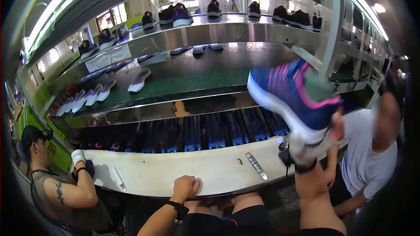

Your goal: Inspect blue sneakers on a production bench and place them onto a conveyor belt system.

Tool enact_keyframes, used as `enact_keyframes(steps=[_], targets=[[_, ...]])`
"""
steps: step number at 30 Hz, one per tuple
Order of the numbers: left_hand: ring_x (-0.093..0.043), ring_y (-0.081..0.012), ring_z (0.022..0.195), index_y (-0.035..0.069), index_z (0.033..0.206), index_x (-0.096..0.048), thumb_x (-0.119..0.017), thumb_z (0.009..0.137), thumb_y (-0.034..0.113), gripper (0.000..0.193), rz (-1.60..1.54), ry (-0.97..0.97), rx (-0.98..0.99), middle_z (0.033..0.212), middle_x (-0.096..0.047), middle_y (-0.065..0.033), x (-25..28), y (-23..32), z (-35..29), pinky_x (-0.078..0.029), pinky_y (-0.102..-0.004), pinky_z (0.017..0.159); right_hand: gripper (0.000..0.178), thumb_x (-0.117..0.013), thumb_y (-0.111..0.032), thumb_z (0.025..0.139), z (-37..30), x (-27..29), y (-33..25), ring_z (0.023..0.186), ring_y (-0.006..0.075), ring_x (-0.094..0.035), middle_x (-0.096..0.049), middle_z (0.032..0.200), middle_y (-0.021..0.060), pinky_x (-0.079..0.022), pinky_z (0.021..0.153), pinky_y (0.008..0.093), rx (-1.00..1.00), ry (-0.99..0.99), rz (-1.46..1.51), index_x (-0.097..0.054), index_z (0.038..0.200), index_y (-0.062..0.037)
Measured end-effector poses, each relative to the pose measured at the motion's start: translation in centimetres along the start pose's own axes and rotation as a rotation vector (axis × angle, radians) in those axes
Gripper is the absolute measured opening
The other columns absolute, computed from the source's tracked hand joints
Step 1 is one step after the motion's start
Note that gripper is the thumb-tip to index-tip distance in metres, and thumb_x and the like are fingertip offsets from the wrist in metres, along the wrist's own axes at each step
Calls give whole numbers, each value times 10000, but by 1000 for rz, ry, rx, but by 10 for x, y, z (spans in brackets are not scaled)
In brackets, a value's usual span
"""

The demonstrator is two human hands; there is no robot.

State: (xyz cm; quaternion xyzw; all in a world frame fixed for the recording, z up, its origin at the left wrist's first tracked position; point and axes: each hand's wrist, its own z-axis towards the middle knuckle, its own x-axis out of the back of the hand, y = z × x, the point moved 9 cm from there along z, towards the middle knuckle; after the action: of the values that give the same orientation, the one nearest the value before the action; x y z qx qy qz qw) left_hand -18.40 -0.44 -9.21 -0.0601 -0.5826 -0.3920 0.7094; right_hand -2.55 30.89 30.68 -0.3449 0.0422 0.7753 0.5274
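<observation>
A navy sneaker [288, 91] with pink trim and a thick white sole is raised in front of the shelf, its toe toward the upper left. My right hand [306, 146], in a pale glove with bare fingers showing, is closed on its heel end. Motion slightly blurs the shoe and hand. On the front edge of the white bench [162, 168] rests my left hand [186, 188], bare and curled; whatever its fingers may hold is hidden. A marker-like tube [256, 166] with a red end lies on the bench between my hands.
A lower rack [214, 131] of dark and blue shoe parts stands behind the bench. White soles [139, 81] lie on the green belt; sneakers [181, 15] stand on the upper shelf. A pale stick [119, 179] lies left. People sit at left [65, 188] and right [367, 148].
</observation>
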Motion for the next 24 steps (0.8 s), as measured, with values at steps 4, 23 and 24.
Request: enact_keyframes(steps=[4, 23, 24], targets=[[-721, -409, 748, 81, 707, -705, -719, 949, 371, 378, 19, -20, -12, 735, -719, -184, -4, 7, 4, -572, -551, 702, 793, -993, -194, 813, 86, -41, -42, 1306, 437, -686, -565, 1512, 283, -644, 1072, 485, 1320, -340, -1029, -559, 1467, -83], [-737, -432, 772, 80, 751, -725, -714, 976, 361, 360, -7, -54, 48, 785, -744, -206, 8, -14, 7, -587, -547, 709, 591, -743, -507, 979, 127, 144, 231, 1315, 402, -689, -756, 1358, 216, -526, 1176, 486, -583, -386, -2056, -745, 1340, -38], [-740, -445, 783, 85, 795, -738, -702, 986, 367, 343, -24, -165, 17, 801, -752, -206, 10, -15, 20, -590, -558, 721, 575, -741, -501, 982, 127, 145, 231, 1310, 397, -691, -758, 1353, 212, -528, 1173, 483, -552, -387, -2073, -749, 1325, -39]])
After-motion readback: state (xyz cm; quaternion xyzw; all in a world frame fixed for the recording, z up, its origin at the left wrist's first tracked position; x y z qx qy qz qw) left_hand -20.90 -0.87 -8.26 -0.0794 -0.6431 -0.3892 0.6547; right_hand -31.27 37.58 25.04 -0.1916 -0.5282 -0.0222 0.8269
